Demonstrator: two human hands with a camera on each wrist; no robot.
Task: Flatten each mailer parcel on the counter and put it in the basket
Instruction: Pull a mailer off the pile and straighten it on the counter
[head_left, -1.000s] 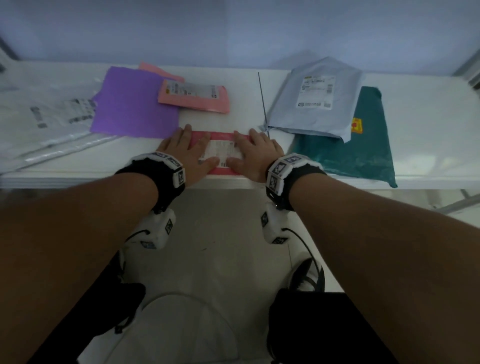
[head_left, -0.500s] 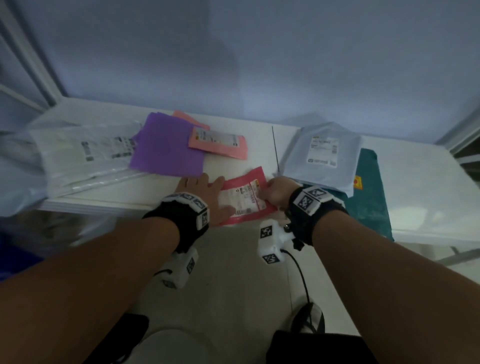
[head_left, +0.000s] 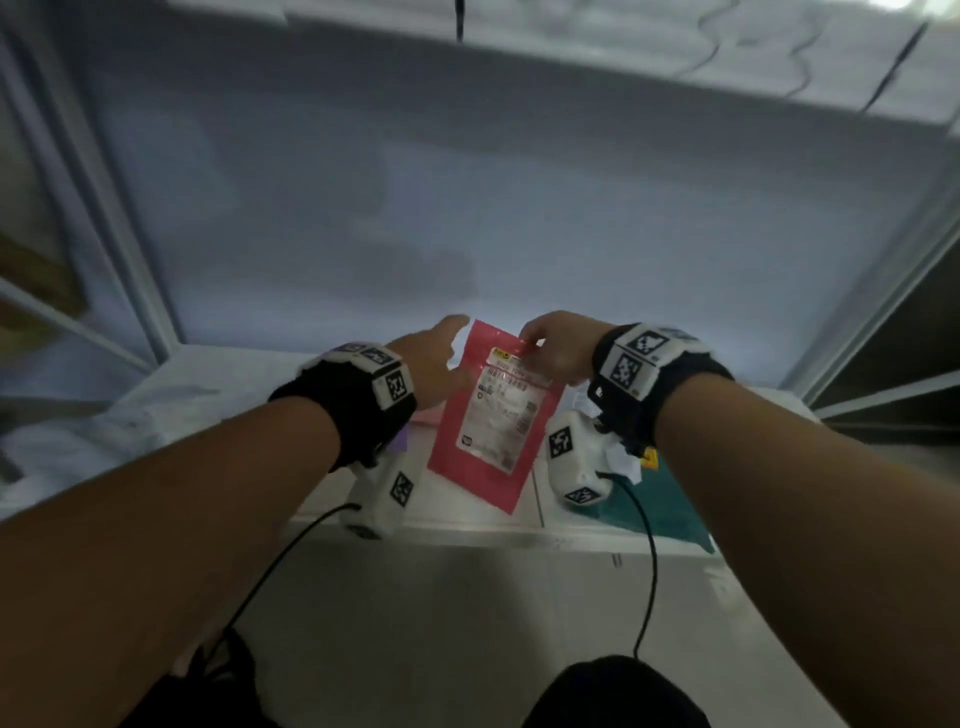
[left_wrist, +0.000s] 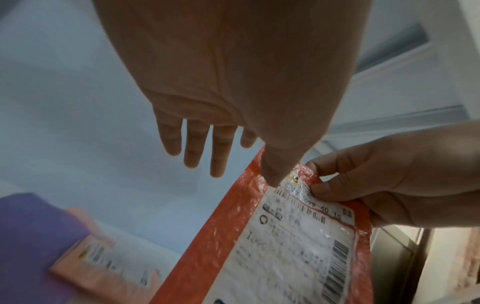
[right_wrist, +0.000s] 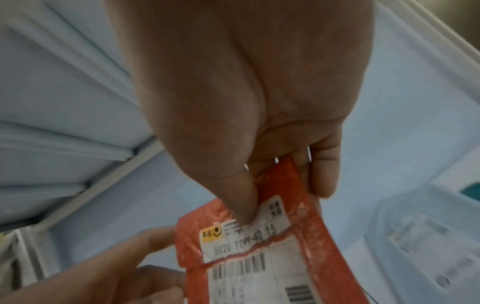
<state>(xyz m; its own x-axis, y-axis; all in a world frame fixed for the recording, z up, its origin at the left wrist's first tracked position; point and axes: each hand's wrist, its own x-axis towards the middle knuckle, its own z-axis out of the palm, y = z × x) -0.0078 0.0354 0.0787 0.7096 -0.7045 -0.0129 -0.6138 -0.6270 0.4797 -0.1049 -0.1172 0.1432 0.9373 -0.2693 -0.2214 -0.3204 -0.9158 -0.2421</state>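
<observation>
A red bubble mailer (head_left: 493, 415) with a white shipping label hangs upright above the counter (head_left: 467, 527). My right hand (head_left: 545, 345) pinches its top edge, thumb on the label side (right_wrist: 244, 205) and fingers behind. My left hand (head_left: 436, 358) is raised beside the mailer's left edge with its fingers (left_wrist: 197, 148) straight and spread. Its thumb tip lies at the mailer's top left corner (left_wrist: 259, 176). No basket is in view.
A purple mailer (left_wrist: 31, 236) and a pink labelled mailer (left_wrist: 103, 265) lie on the counter to the left. A grey labelled mailer (right_wrist: 415, 246) and a teal one (head_left: 654, 499) lie to the right. A pale wall stands behind the counter.
My right hand has lifted the red mailer off the counter by one edge, so it now hangs upright. My left hand rose from the counter alongside it. The head view tilted upward.
</observation>
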